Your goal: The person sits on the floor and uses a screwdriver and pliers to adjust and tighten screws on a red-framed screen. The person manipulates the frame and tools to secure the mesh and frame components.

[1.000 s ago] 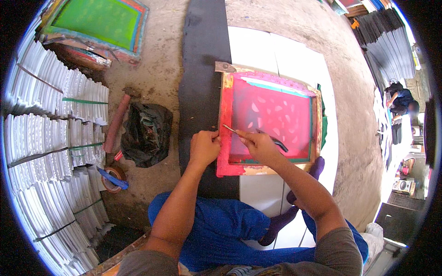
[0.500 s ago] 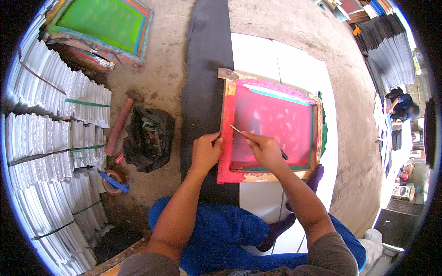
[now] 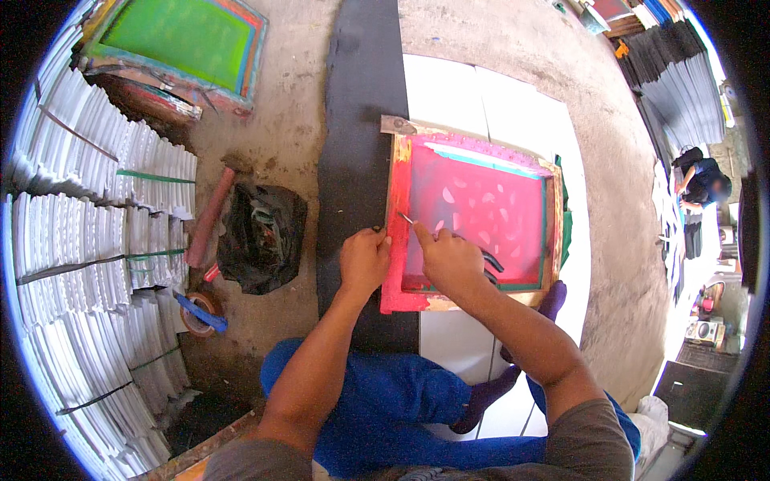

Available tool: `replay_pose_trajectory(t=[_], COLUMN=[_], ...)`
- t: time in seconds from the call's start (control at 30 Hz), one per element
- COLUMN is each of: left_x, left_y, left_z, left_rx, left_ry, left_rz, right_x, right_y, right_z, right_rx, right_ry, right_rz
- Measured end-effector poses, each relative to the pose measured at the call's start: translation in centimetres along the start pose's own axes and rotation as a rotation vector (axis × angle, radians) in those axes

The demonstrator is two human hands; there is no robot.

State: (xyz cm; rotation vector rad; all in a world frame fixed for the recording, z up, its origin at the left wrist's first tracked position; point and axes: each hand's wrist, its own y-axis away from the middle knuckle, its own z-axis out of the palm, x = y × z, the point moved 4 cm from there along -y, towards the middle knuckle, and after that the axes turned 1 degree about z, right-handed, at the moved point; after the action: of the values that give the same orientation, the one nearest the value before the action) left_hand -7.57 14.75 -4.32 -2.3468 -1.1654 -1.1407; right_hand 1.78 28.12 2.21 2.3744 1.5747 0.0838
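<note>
A wooden screen-printing frame [image 3: 399,264], its red mesh marked with pale shapes, lies on white sheets between my feet. My left hand [image 3: 366,258] is closed at the frame's left bar, its thumb against the outer edge. Over the mesh, my right hand [image 3: 451,260] grips a slim tool [image 3: 492,263] with a thin metal tip and two dark curved handles, perhaps pliers. That tip meets the red-painted left bar, a little above the left hand. My fingers cover the tool's middle, so its exact kind is hidden.
Bundled stacks of white sheets [image 3: 76,260] line the left side. Nearby lie a black plastic bag [image 3: 269,240], a reddish roll [image 3: 210,216] and a tape roll [image 3: 192,317]. A green-meshed frame [image 3: 180,40] rests at the far left. Another person [image 3: 706,180] works at far right.
My right hand has shifted slightly left and turned, bringing both dark handles into sight. The tool's tip has moved slightly up the left bar. My left hand stays at the frame.
</note>
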Motion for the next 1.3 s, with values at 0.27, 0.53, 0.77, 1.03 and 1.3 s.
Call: replay_pose_trajectory(t=[0.27, 0.53, 0.77, 1.03, 1.3], left_x=[-0.3, 0.1, -0.6, -0.7, -1.8], left_y=[-0.3, -0.2, -0.5, -0.9, -0.6], left_z=[0.3, 0.0, 0.0, -0.6, 0.2], left_rx=[0.022, 0.01, -0.027, -0.061, 0.085], left_ry=[0.015, 0.003, -0.017, 0.16, 0.238], left_rz=[-0.013, -0.019, -0.05, -0.117, -0.087], right_x=[3.6, 5.5, 3.6, 1.3, 3.5], right_y=[-1.4, -1.6, -3.1, -2.3, 0.1], right_z=[2.8, 4.4, 4.4, 1.9, 2.3], right_rx=[-0.009, 0.145, -0.187, 0.198, 0.287], right_ry=[-0.451, -0.352, -0.874, -0.528, -0.482], right_rz=[-0.071, -0.232, -0.075, -0.129, -0.095])
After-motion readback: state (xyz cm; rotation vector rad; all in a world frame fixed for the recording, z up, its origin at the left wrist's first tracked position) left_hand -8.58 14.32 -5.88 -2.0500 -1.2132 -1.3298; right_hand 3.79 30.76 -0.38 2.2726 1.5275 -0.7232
